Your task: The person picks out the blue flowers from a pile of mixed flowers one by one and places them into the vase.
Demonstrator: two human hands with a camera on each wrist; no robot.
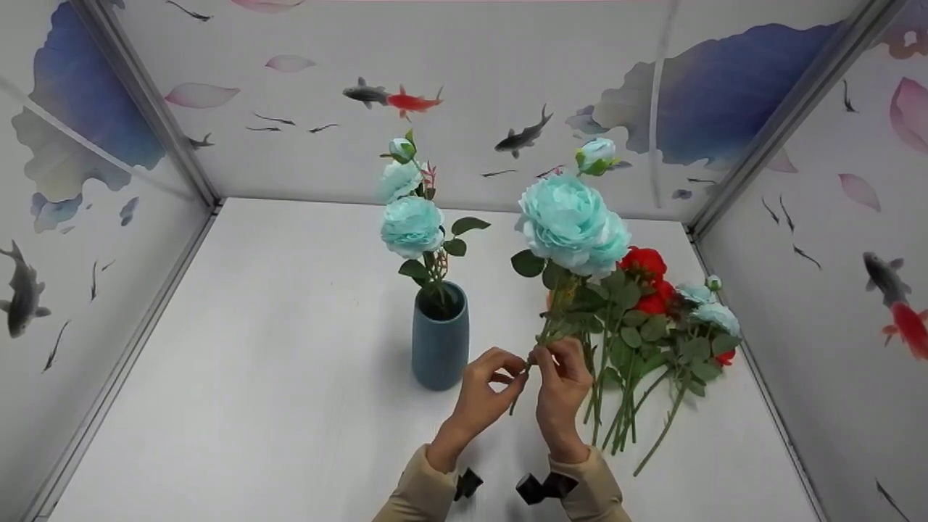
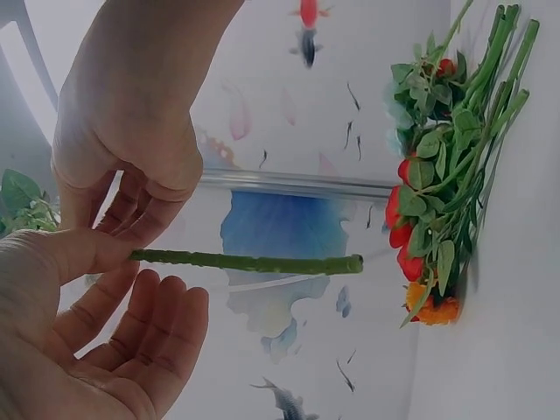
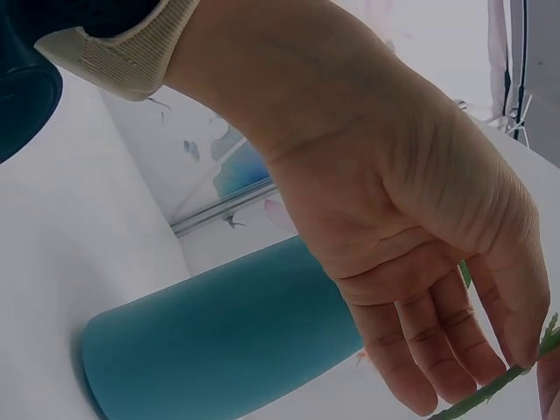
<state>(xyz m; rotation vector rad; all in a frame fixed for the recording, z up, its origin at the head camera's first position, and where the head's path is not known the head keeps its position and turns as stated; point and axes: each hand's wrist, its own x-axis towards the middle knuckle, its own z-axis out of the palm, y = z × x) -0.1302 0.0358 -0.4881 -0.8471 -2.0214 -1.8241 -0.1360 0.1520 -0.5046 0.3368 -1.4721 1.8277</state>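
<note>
Both hands pinch the green stem of a pale turquoise artificial peony [image 1: 565,217] that stands tilted up in front of the person. My left hand [image 1: 486,384] grips low on the stem [image 2: 245,262] between thumb and forefinger, its other fingers loosely bent. Just above it, my right hand [image 1: 564,388] pinches the same stem, its other fingers curved down in the right wrist view. The bare lower end of the stem sticks out past the left hand. Left of the hands, a blue vase [image 1: 440,348] stands upright, holding another turquoise flower stem [image 1: 412,226] with leaves and a bud.
At the right lies a pile of artificial flowers, with red blooms [image 1: 645,279], turquoise ones [image 1: 714,312] and an orange bloom [image 2: 435,311], their stems pointing to the person. White walls [image 1: 464,167] printed with fish and lotus leaves enclose the white table [image 1: 275,348] at the back and sides.
</note>
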